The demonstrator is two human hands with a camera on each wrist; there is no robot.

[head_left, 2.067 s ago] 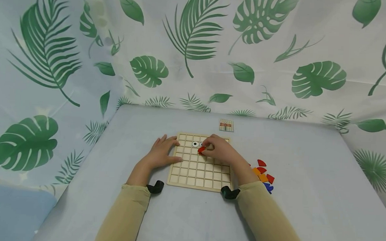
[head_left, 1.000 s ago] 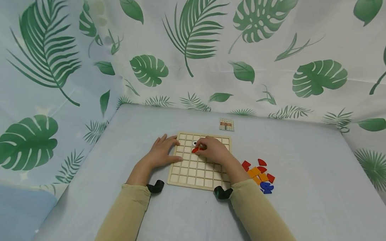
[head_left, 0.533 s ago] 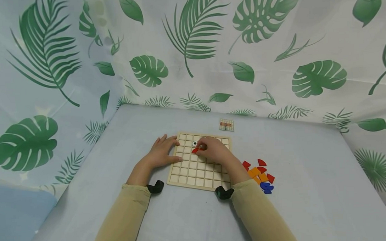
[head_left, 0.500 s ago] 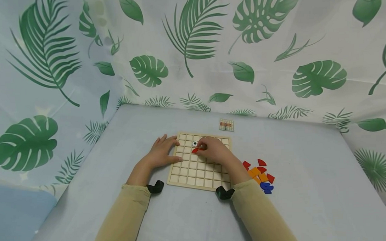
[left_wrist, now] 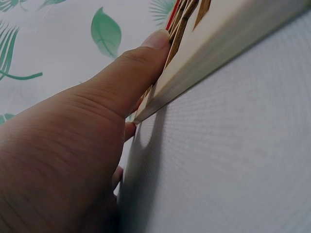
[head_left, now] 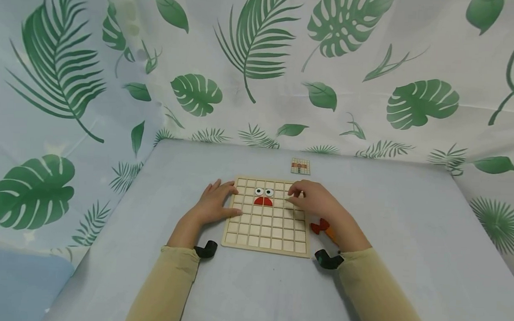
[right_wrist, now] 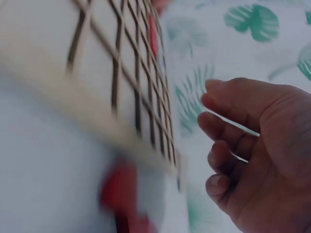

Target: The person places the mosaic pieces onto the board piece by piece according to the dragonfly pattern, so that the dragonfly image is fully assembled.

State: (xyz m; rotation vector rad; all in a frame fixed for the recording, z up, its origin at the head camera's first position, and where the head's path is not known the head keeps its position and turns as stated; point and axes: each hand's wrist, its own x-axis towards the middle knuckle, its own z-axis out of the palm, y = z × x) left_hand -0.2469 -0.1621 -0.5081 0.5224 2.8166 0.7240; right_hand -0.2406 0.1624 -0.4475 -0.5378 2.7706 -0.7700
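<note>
A pale wooden grid board (head_left: pixel 255 230) lies on the table in the head view. Two white eye discs (head_left: pixel 259 192) sit side by side in its cells, and right below them red quarter-circle pieces (head_left: pixel 259 201) form a half circle. My left hand (head_left: pixel 214 204) rests on the board's left edge; the left wrist view shows its thumb (left_wrist: pixel 138 68) on the rim. Over the board's right side hovers my right hand (head_left: pixel 317 199). Its fingers (right_wrist: pixel 228 128) are loosely bent, with nothing between them in the right wrist view.
Red pieces (head_left: pixel 320 226) and an orange piece (head_left: pixel 331 233) lie right of the board, partly hidden by my right wrist. A small pattern card (head_left: pixel 300 166) lies behind the board. A leaf-printed cloth (head_left: pixel 281 62) stands behind the table.
My right hand has let go of the red piece and moved right, uncovering both eye discs and the red half circle. It now covers much of the loose pile. The left hand stays put.
</note>
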